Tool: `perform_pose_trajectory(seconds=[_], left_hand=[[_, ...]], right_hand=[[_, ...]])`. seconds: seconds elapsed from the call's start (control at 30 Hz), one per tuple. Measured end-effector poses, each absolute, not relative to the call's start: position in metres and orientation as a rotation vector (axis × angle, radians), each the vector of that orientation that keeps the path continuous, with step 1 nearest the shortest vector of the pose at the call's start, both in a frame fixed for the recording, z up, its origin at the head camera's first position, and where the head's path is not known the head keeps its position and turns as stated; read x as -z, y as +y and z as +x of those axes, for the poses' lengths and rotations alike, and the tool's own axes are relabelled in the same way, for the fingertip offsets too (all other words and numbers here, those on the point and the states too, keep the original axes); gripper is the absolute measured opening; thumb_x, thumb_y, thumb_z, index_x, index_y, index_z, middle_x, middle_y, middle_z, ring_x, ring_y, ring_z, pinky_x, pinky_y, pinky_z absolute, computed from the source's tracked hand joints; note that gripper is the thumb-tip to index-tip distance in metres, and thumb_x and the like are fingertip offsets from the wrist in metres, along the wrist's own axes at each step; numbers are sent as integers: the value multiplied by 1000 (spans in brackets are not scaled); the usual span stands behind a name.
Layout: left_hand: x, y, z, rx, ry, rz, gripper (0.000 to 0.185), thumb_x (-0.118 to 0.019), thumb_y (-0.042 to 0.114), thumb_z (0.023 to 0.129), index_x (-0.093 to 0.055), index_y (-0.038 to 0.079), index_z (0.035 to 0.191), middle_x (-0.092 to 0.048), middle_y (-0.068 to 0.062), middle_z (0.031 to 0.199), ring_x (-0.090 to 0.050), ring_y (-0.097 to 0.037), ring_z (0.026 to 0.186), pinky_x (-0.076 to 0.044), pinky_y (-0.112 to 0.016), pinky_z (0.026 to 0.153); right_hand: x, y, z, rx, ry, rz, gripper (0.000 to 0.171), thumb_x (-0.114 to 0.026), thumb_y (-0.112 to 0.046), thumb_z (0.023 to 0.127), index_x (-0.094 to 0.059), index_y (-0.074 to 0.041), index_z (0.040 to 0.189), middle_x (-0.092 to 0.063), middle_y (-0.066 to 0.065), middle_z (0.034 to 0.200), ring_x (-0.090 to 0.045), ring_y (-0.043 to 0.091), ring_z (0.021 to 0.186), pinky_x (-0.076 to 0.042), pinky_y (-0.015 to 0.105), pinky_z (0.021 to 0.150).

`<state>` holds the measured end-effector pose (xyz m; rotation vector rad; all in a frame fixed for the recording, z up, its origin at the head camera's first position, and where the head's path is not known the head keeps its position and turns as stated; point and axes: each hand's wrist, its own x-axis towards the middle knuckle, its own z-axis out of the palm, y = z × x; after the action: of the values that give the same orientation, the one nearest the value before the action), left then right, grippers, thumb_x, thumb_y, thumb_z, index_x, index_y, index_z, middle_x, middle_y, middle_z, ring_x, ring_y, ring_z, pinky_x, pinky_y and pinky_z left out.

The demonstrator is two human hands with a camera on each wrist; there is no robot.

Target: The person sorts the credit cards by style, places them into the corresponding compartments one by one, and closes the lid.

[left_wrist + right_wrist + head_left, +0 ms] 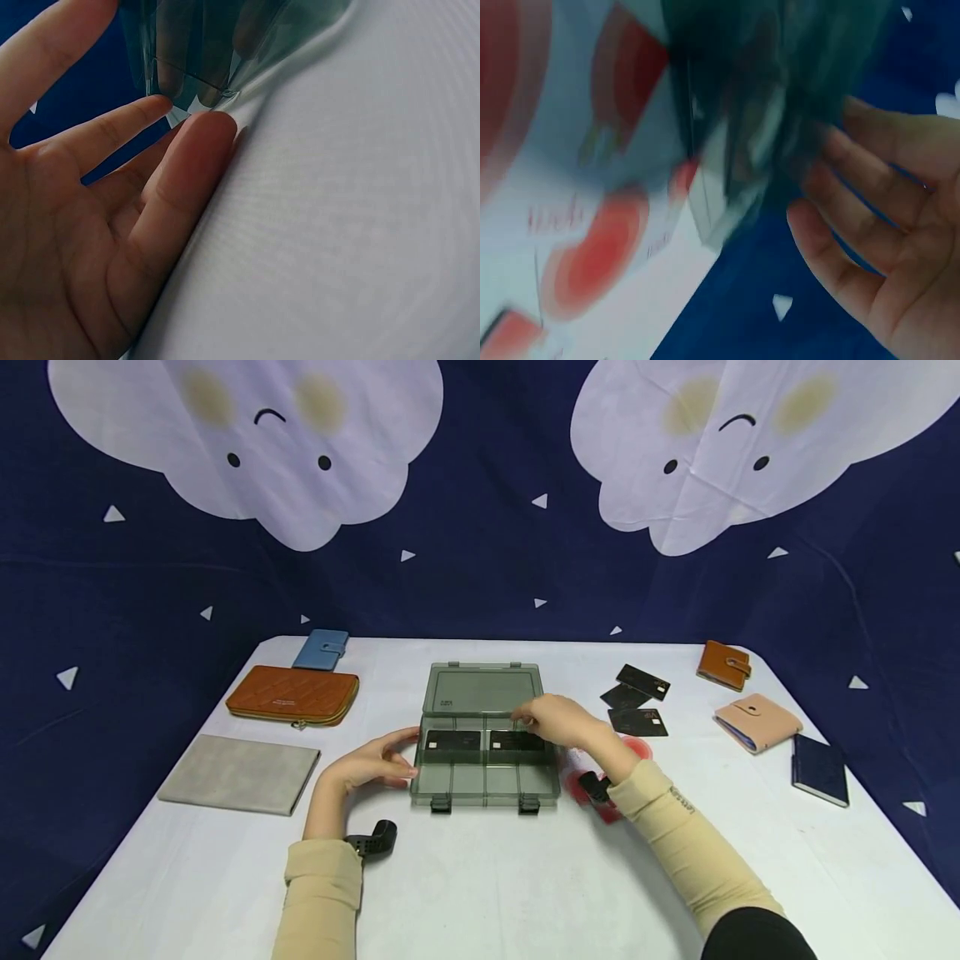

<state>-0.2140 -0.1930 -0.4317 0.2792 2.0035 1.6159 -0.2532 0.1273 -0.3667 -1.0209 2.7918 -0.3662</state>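
A translucent grey-green compartment box (468, 785) lies on the table with its lid (486, 689) tipped back. Two black cards sit side by side in its middle row, the left card (452, 741) and the right card (517, 741). My left hand (372, 762) rests by the box's left side, fingers spread; in the left wrist view its fingertips are right at the green wall (202, 52). Over the right card, my right hand (562, 720) reaches in from the right, fingertips pointing down at the compartment's upper edge. In the right wrist view its loosely bent fingers (855, 262) lie beside the blurred box.
Right of the box are several black cards (637, 722) and a red-and-white printed sheet (639, 746) under my right forearm. Farther right lie a brown wallet (722, 665), pink wallet (757, 722) and navy notebook (819, 770). At left: blue wallet (321, 650), brown zip wallet (288, 693), grey pouch (238, 774).
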Motion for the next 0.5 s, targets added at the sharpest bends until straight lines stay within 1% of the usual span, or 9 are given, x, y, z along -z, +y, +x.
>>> perform_pose_trajectory(seconds=[0.07,0.13,0.2,0.27,0.4,0.5], left_hand=[[432,-193,-214,-1613,2006,280,89,-72,5,77,-17,-1,146,-58,-10,95,-59,-13,79,-52,-35,78],[431,-193,-214,-1614,2004,279,88,-72,4,77,-17,-1,146,-59,-8,89,-60,-13,79,-52,-34,78],[431,-194,-214,-1617,2000,284,88,-71,4,77,-17,-1,146,-60,-6,85,-60,-13,78,-52,-34,78],[431,-194,-214,-1622,1993,283,88,-71,3,77,-17,-1,146,-60,-6,83,-60,-13,78,-52,-35,78],[430,-194,-213,-1626,1986,277,88,-71,4,77,-17,0,146,-60,-7,89,-60,-13,79,-52,-35,79],[431,-194,-213,-1623,1987,272,88,-72,4,77,-17,0,146,-60,-7,91,-60,-13,79,-52,-35,79]], right_hand=[[364,138,-258,463,2801,-1030,29,-58,2,85,-64,-4,114,-67,11,102,-63,23,90,-49,39,79],[361,151,-263,548,2816,-1016,29,-58,2,85,-63,-2,113,-67,13,101,-63,26,92,-48,41,80],[362,166,-270,613,2839,-979,29,-57,2,85,-62,1,114,-65,16,103,-61,30,95,-47,44,83],[366,183,-278,655,2878,-893,29,-58,0,85,-61,2,115,-62,20,108,-57,35,101,-44,47,87],[378,221,-298,644,2965,-693,34,-57,-2,85,-57,5,119,-51,28,122,-45,43,115,-34,53,97],[385,246,-310,612,2983,-553,42,-54,-3,85,-50,8,124,-43,34,128,-37,47,121,-29,55,100]])
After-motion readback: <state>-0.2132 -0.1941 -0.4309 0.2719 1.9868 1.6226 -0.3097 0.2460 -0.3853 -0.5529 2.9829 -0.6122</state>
